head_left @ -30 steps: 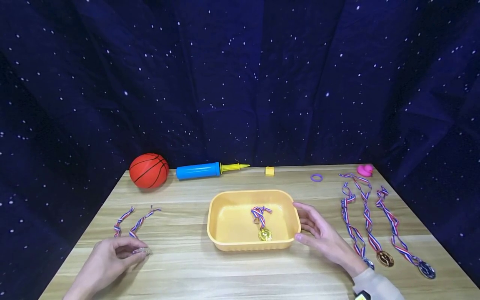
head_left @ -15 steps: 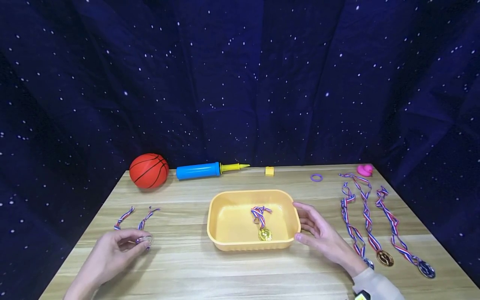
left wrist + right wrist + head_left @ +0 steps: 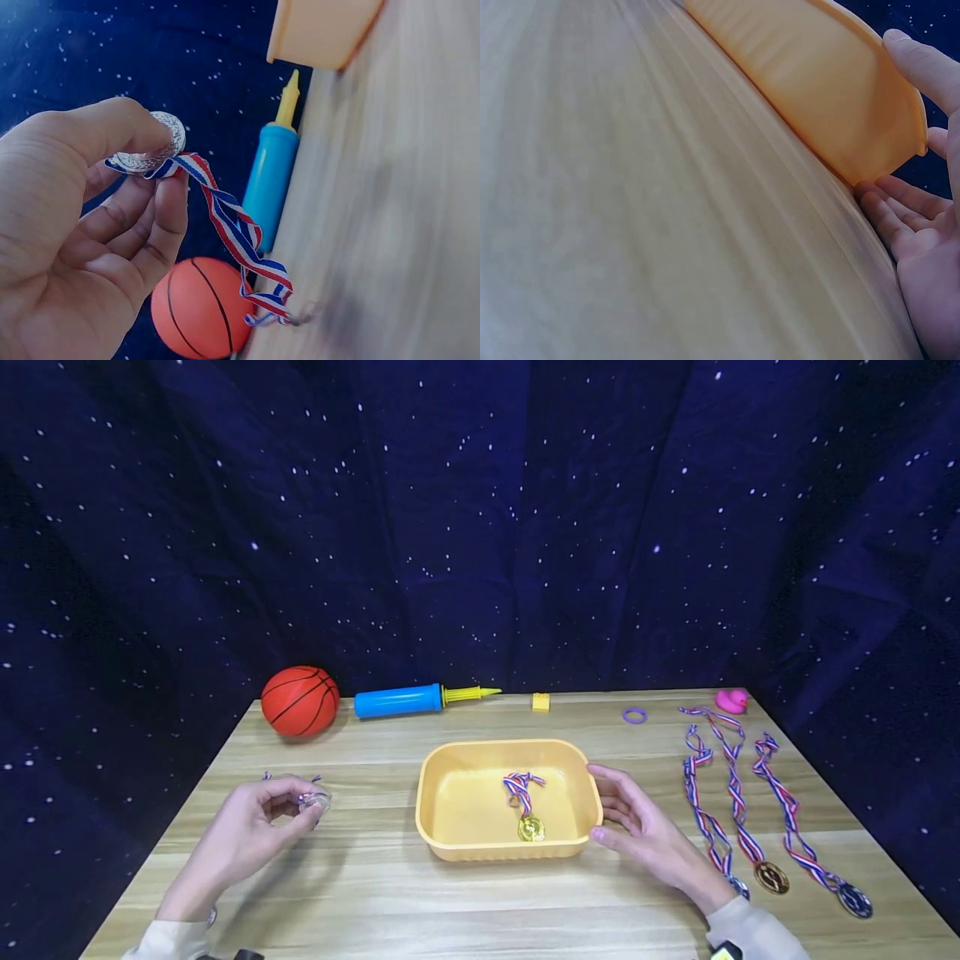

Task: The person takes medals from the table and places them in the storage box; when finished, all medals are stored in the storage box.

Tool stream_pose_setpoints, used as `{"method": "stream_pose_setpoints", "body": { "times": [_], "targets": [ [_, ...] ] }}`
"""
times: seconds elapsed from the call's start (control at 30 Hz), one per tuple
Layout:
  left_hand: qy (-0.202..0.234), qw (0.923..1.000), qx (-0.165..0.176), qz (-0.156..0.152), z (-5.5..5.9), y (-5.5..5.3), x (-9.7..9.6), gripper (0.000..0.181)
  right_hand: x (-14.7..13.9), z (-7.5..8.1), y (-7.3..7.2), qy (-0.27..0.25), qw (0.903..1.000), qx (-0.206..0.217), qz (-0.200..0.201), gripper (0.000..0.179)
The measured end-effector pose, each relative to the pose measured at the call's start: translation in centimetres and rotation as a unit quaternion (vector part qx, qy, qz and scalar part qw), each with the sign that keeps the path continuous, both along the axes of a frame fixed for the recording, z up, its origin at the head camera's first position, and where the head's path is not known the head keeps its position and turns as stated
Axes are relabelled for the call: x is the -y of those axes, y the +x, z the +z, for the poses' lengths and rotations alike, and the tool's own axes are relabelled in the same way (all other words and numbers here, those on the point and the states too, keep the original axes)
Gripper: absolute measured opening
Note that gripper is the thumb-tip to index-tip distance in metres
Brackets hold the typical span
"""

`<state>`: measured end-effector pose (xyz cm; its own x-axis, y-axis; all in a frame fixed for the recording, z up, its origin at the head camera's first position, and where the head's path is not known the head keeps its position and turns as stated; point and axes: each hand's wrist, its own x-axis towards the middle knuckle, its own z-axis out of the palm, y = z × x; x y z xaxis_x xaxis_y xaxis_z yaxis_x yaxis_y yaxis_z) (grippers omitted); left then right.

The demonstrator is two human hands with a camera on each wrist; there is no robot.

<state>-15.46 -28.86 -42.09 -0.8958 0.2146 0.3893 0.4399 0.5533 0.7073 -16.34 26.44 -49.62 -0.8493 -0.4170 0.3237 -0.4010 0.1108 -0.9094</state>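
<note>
My left hand (image 3: 258, 818) pinches a silver medal (image 3: 174, 129) between thumb and fingers, above the left part of the table. Its red, white and blue ribbon (image 3: 225, 217) trails down from the fingers in the left wrist view. Part of another medal (image 3: 212, 915) peeks out by my left wrist, mostly hidden. In the middle stands a yellow plastic basin (image 3: 457, 853) with a gold medal (image 3: 531, 828) and its ribbon inside. My right hand (image 3: 641, 827) rests against the basin's right end, thumb at the near corner and fingers spread along the outer wall.
On the right lie a bronze medal (image 3: 771, 877) and two silver ones, one of them a silver medal (image 3: 855, 900) near the edge. Along the back are a red basketball (image 3: 300, 702), a blue pump (image 3: 397, 702), a yellow block (image 3: 540, 702), a purple ring (image 3: 634, 716) and a pink duck (image 3: 731, 700).
My left hand has lifted the silver medal off the table and moved it forward and to the right. The right hand and the basin stay in place.
</note>
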Motion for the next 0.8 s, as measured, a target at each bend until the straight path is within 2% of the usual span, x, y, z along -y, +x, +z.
{"method": "stream_pose_setpoints", "body": {
  "times": [0.17, 0.4, 0.63, 0.8],
  "targets": [
    [-0.007, 0.9999, 0.007, -0.006, 1.5, -0.7, -0.9, 0.014, 0.0, 0.0, 0.0, -0.001, 1.0, -0.003, 0.002, 0.08],
    [0.011, 0.9995, 0.026, -0.011, 3.8, -1.6, -2.4, 0.014, 0.1, 0.1, 0.1, -0.002, 1.0, -0.008, 0.004, 0.08],
    [0.021, 0.9995, -0.017, -0.016, 6.4, -2.7, -3.9, 0.016, 0.1, 0.1, 0.0, -0.004, 0.9999, -0.01, 0.008, 0.079],
    [0.047, 0.9973, -0.036, -0.043, 8.7, -3.8, -5.1, 0.016, 0.1, 0.0, 0.0, -0.006, 0.9999, -0.008, 0.007, 0.079]
  ]
}}
